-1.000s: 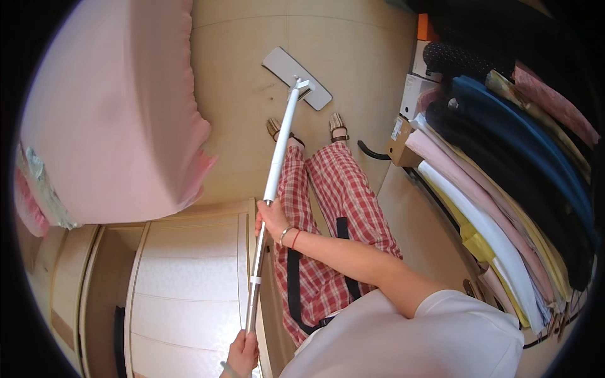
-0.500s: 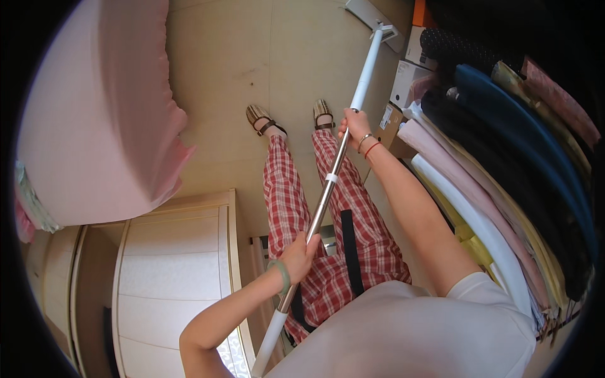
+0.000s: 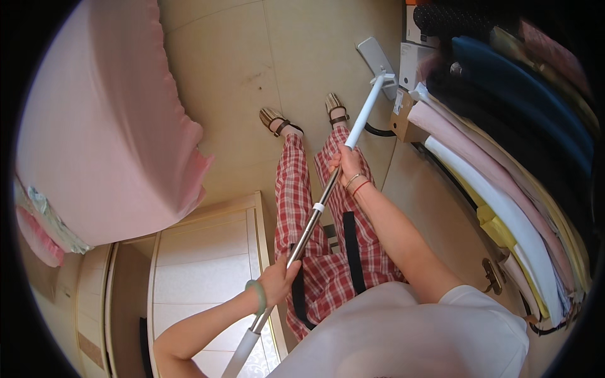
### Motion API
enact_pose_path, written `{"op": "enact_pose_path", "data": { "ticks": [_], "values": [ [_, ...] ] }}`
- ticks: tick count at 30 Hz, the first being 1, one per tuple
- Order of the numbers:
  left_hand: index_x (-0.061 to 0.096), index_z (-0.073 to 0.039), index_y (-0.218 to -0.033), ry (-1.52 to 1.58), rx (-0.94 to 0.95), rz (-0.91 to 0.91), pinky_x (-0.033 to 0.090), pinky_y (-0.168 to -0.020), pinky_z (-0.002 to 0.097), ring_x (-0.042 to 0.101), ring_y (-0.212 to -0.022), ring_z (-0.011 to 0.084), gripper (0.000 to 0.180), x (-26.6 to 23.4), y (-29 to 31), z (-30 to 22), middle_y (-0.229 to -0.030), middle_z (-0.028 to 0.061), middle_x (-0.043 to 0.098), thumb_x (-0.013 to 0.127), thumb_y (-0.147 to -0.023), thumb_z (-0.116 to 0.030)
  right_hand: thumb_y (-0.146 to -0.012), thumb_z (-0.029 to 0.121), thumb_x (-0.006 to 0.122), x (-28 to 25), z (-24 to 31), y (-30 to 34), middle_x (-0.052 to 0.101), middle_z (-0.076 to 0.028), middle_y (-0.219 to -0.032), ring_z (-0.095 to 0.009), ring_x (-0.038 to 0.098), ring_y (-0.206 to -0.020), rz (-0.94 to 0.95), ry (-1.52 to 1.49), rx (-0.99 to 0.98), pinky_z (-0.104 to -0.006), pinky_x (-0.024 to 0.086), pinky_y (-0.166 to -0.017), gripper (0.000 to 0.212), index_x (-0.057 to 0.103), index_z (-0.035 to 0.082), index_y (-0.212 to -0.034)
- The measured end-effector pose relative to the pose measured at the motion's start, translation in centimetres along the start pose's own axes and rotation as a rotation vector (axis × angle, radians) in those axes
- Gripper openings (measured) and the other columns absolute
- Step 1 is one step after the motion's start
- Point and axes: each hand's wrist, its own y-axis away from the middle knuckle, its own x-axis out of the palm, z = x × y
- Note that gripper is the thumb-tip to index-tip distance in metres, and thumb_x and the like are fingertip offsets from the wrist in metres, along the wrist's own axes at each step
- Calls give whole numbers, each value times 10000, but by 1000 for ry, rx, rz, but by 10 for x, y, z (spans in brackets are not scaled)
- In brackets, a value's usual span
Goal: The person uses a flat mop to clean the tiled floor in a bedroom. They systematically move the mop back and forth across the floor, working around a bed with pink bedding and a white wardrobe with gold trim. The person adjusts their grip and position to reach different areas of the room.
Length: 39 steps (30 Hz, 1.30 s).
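A long mop with a silver and white pole [image 3: 308, 229] runs slantwise across my legs. Its flat pale head [image 3: 376, 58] rests on the floor, up by the boxes at the right. My right hand [image 3: 346, 165] is closed round the upper pole, just below the light-blue white section. Lower down, my left hand [image 3: 277, 282], with a green bangle at the wrist, grips the metal part above the white end grip [image 3: 242, 353]. The far end of that grip leaves the lower edge of the picture.
A bed with a pink ruffled cover [image 3: 113, 126] fills the left. Hanging clothes [image 3: 504, 145] crowd the right, with boxes [image 3: 408, 116] below them. A cream cabinet [image 3: 201, 271] stands at lower left. The beige floor [image 3: 220, 63] lies ahead of my feet.
The mop head has come nearer to me along the boxes. Both hands, still on the pole, have moved down and slightly left in view.
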Motion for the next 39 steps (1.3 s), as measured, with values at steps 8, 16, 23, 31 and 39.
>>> {"op": "enact_pose_path", "data": {
  "ticks": [8, 16, 23, 31, 39],
  "values": [
    [430, -3, -895, -33, -87, -259, 404, -500, 376, 513, -548, 285, 275, -27, 95, 19, -598, 152, 525, 454, -926, -275, -876, 210, 444, 59, -62, 35, 357, 17, -547, -107, 376, -429, 195, -274, 205, -267, 348, -374, 187, 335, 124, -751],
    [476, 8, -934, 32, -108, -550, 400, -529, 431, 546, -630, 402, 255, 4, 198, 45, -699, 259, 533, 422, -938, -242, -893, 234, 444, 142, -127, 117, 343, 13, -542, -105, 361, -422, 326, -190, 306, -277, 333, -362, 227, 322, 137, -727],
    [468, 11, -945, 131, -174, -695, 402, -529, 401, 503, -570, 342, 253, 48, 212, 76, -665, 225, 512, 414, -948, -236, -906, 245, 449, 176, -158, 141, 353, 12, -547, -98, 356, -421, 492, -63, 351, -280, 349, -366, 241, 313, 126, -746],
    [466, -29, -921, 423, -65, -574, 410, -508, 426, 551, -572, 385, 238, 109, 134, 119, -603, 198, 536, 471, -911, -267, -870, 188, 487, 119, -149, 110, 403, -25, -472, -157, 450, -355, 422, 321, 182, -320, 397, -300, 242, 409, 80, -668],
    [451, -44, -929, 837, 352, -431, 402, -503, 350, 504, -552, 253, 242, 110, -4, 73, -620, 130, 484, 461, -925, -285, -858, 162, 481, 154, -22, 38, 359, 4, -510, -121, 367, -384, 330, 689, -41, -301, 342, -333, 161, 354, 116, -769]
  ]
}}
